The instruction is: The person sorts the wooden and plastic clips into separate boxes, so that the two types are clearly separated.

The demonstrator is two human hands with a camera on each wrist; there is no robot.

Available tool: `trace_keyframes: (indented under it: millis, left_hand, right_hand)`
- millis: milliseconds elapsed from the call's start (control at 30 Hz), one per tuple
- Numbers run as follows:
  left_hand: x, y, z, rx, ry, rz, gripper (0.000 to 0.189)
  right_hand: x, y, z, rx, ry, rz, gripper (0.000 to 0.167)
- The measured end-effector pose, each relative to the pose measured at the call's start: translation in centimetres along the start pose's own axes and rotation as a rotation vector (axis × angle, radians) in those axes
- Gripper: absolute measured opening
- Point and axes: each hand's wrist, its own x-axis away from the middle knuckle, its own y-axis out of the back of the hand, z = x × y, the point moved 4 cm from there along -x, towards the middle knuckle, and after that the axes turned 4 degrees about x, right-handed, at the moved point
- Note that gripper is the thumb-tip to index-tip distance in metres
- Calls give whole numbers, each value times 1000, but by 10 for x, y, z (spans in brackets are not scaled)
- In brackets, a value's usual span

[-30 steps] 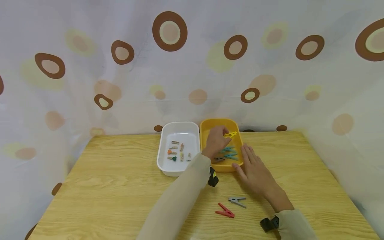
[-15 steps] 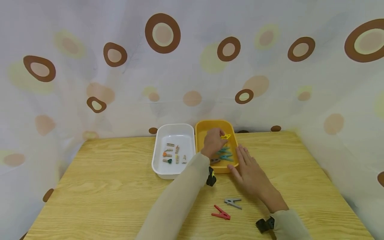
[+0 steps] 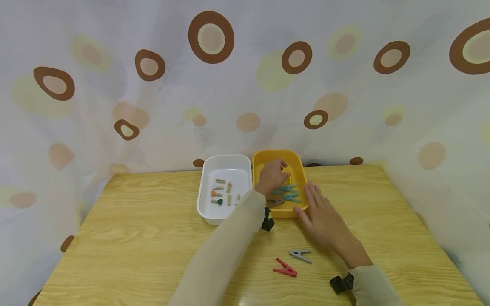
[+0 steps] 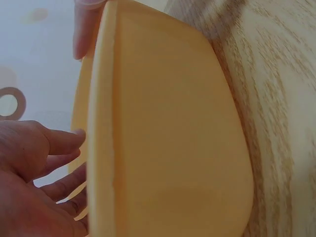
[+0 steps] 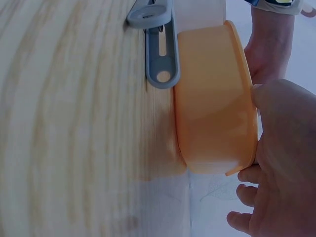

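Note:
My left hand [image 3: 272, 176] hovers over the yellow tray [image 3: 260, 155], its loosely bent fingers holding nothing in the left wrist view. Just beside its fingertips, a yellow clothespin [image 3: 289, 180] lies in the tray, low in contrast and partly hidden. Several teal clothespins [image 3: 292, 197] and a grey-brown clothespin [image 3: 276, 202] lie nearer the tray's front. My right hand [image 3: 325, 223] rests against the tray's right front corner with straight fingers, the thumb at the rim. On the table before the tray are a grey clothespin [image 3: 300, 255] and a red clothespin [image 3: 285, 268].
A white tray [image 3: 204, 199] stands directly left of the yellow one, with several small wooden pegs [image 3: 216, 194] inside, some with coloured decorations. Both trays stand at the back of the wooden table [image 3: 145, 238], close to a patterned curtain [image 3: 245, 85].
My left hand has let go of the yellow clothespin, which now lies in the yellow tray. The right hand keeps its place at the tray's corner.

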Motion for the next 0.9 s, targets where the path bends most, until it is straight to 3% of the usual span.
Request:
trace_keyframes:
  millis: [233,500,900]
  left_hand:
    - [8,9,-8,6,-29,46,33]
    - [19,25,-14,68,-80,-14,30]
    - [48,39,-12,74,-152,-13,26]
  right_hand:
    - [1,2,0,0,-7,23,80]
    - [-2,3,-1,-6,-9,36,82]
    - [-4,2,1,-16,-8,41,82]
